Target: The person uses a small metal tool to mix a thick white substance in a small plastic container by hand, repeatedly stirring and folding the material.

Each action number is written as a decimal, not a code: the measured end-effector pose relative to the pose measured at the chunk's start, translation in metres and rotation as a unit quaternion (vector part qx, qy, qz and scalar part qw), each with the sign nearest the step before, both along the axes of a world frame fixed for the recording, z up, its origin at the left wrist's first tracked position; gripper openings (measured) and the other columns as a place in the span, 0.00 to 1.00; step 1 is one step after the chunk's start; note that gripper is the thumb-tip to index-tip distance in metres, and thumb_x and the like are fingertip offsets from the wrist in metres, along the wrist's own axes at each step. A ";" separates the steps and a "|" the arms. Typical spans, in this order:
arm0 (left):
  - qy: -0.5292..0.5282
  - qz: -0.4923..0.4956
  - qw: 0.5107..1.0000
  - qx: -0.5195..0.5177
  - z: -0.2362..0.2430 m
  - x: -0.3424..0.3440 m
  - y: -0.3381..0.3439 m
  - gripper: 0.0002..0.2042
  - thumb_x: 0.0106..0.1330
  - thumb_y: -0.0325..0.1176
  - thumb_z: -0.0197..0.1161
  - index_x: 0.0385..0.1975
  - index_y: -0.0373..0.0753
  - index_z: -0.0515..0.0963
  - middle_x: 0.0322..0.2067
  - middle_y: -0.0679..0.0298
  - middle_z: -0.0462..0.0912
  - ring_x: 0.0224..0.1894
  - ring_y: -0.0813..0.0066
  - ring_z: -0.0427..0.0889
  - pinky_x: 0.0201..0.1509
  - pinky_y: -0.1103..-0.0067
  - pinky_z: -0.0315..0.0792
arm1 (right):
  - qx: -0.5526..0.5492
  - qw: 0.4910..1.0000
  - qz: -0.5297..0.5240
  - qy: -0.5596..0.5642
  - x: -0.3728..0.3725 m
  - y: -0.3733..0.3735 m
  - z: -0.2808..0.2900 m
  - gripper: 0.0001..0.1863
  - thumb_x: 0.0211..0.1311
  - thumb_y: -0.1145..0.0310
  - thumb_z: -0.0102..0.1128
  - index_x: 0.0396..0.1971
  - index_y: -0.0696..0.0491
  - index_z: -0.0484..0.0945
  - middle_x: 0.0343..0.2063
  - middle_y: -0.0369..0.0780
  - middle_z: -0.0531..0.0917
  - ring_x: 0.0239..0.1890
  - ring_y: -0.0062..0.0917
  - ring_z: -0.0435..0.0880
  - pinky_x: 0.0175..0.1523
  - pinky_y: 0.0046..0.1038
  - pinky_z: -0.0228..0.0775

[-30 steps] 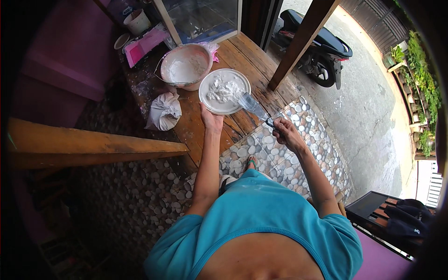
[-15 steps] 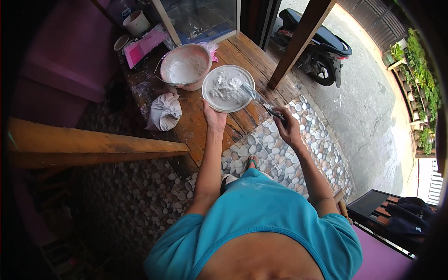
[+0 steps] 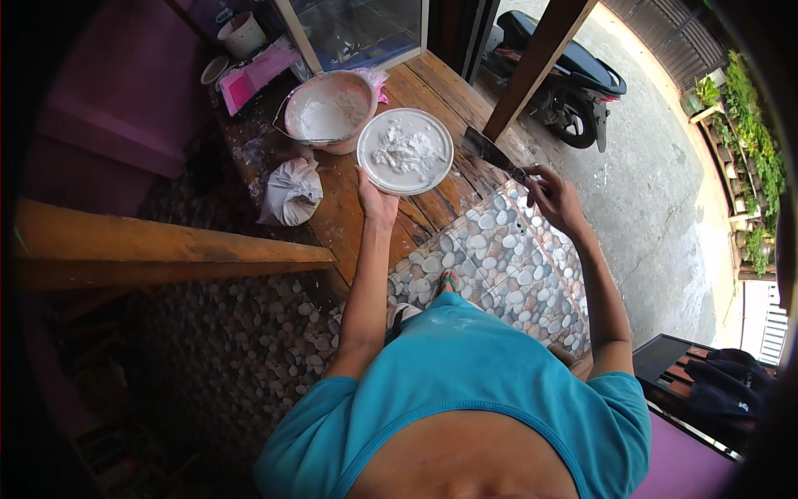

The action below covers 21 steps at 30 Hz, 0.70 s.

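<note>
My left hand (image 3: 376,200) grips a round white lid (image 3: 376,173) from below its near edge; lumpy white paste (image 3: 406,148) lies on it. My right hand (image 3: 553,200) holds a putty knife (image 3: 490,152) by the handle, its dark blade just right of the lid, off the paste. Behind the lid on the wooden table (image 3: 416,224) stands a pinkish bucket (image 3: 327,112) with white material inside. A crumpled white bag (image 3: 293,190) lies left of my left hand.
At the back left are a pink tray (image 3: 245,83) and white containers (image 3: 235,37). A wooden beam (image 3: 174,249) crosses at left, and a post (image 3: 540,62) stands at right. Beyond are a parked motorbike (image 3: 573,91) and plants (image 3: 752,150). A black bench (image 3: 682,382) sits lower right.
My right hand and the knife have moved right and up, taking the blade off the lid. My left hand has raised the lid slightly upward in the picture.
</note>
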<state>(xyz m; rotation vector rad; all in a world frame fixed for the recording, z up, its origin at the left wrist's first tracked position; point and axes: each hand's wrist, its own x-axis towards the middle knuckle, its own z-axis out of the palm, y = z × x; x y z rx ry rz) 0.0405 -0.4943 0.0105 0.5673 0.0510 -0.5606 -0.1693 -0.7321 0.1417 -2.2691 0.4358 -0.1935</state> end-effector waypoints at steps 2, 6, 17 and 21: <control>-0.003 -0.011 1.000 0.007 0.003 -0.004 -0.002 0.29 0.73 0.55 0.29 0.67 0.43 0.50 0.66 0.57 0.55 0.67 0.57 0.58 0.66 0.57 0.59 | -0.017 0.997 0.058 0.042 0.016 -0.020 0.014 0.13 0.65 0.67 0.51 0.43 0.58 0.78 0.16 0.36 0.79 0.17 0.14 0.74 0.24 0.21 0.64; 0.005 -0.035 0.999 0.029 0.001 -0.012 -0.004 0.29 0.73 0.54 0.28 0.68 0.43 0.50 0.66 0.57 0.55 0.67 0.57 0.58 0.67 0.58 0.58 | -0.013 0.988 0.108 0.111 0.036 -0.037 0.039 0.12 0.62 0.67 0.55 0.41 0.56 0.82 0.16 0.36 0.81 0.15 0.16 0.76 0.22 0.22 0.67; 0.017 0.006 1.000 0.008 -0.027 -0.025 -0.017 0.29 0.73 0.53 0.27 0.68 0.43 0.50 0.67 0.57 0.53 0.68 0.57 0.55 0.68 0.58 0.55 | -0.183 0.970 0.127 0.097 0.067 -0.023 0.033 0.13 0.55 0.70 0.58 0.41 0.51 0.83 0.18 0.46 0.81 0.19 0.35 0.80 0.30 0.31 0.71; 0.025 0.029 0.999 0.006 -0.023 -0.031 -0.026 0.29 0.73 0.53 0.27 0.67 0.42 0.50 0.67 0.57 0.53 0.68 0.58 0.54 0.69 0.59 0.54 | -0.225 0.959 0.128 0.118 0.078 -0.021 0.023 0.14 0.54 0.70 0.57 0.41 0.50 0.83 0.22 0.47 0.82 0.25 0.40 0.81 0.34 0.34 0.72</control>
